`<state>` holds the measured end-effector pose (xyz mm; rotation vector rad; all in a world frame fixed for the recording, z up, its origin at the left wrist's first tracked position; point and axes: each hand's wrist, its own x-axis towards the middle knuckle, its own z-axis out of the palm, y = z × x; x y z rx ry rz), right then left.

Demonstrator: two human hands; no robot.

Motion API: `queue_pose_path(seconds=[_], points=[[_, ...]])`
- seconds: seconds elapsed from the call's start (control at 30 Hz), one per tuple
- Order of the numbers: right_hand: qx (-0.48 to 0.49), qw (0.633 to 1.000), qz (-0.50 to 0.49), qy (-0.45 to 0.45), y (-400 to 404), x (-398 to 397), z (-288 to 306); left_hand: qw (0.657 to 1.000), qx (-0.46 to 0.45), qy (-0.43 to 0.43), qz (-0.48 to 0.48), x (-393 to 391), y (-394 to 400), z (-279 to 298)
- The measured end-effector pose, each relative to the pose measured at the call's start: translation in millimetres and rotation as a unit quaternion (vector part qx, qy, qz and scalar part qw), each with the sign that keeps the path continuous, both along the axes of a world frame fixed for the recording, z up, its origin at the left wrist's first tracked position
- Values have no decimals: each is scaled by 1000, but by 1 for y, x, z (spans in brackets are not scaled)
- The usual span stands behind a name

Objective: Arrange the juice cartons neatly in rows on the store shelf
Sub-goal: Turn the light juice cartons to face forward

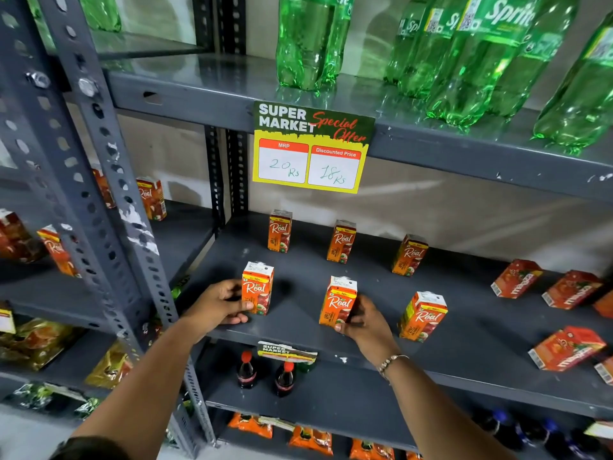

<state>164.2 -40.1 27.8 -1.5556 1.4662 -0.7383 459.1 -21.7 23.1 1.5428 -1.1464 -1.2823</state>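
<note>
Six orange juice cartons stand upright on the grey shelf (464,346), three in a back row and three in a front row, each apart from the next. The left hand (219,305) wraps around the front left carton (257,288), fingers on its left side and thumb on its front. The right hand (363,318) pinches the front middle carton (338,302) low on its right side. The front right carton (423,317) stands alone, tilted a little. More red cartons (515,278) lie flat at the right end. Big green bottles (311,41) stand on the shelf above, by a yellow price sign (310,149).
</note>
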Motion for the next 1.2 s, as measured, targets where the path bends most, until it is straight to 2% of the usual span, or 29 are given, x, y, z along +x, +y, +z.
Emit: queue_pose_path(seconds=[0.1,0.27,0.4,0.43,0.5,0.57,0.67,0.73,0.87,1.07,1.2], points=[[-24,999,-37,19,23,-11,5,1000,2,-2,-2,1,0,0],[-73,994,-37,66,85,-60,24,1000,4,2,-13,2,2,1],[-103,982,-112,107,108,-120,42,999,-5,36,26,0,15,1],[-107,978,-140,108,107,-135,47,997,-26,18,73,-3,24,-1],[-99,977,-176,75,93,-160,50,974,-103,-73,186,-20,50,-2],[-67,981,-178,30,69,-173,46,952,-133,-146,235,-52,77,6],[-9,990,-130,-50,34,-167,43,975,-129,-140,116,-104,77,18],[22,992,-100,-69,21,-153,43,982,-127,-126,56,-127,59,18],[39,996,-70,-36,6,-147,28,996,-53,-39,52,-157,19,21],[30,998,-59,0,-3,-148,19,992,-5,-122,-9,-166,-7,16],[21,998,-48,22,-12,-149,14,994,-6,-106,-21,-165,-11,20]])
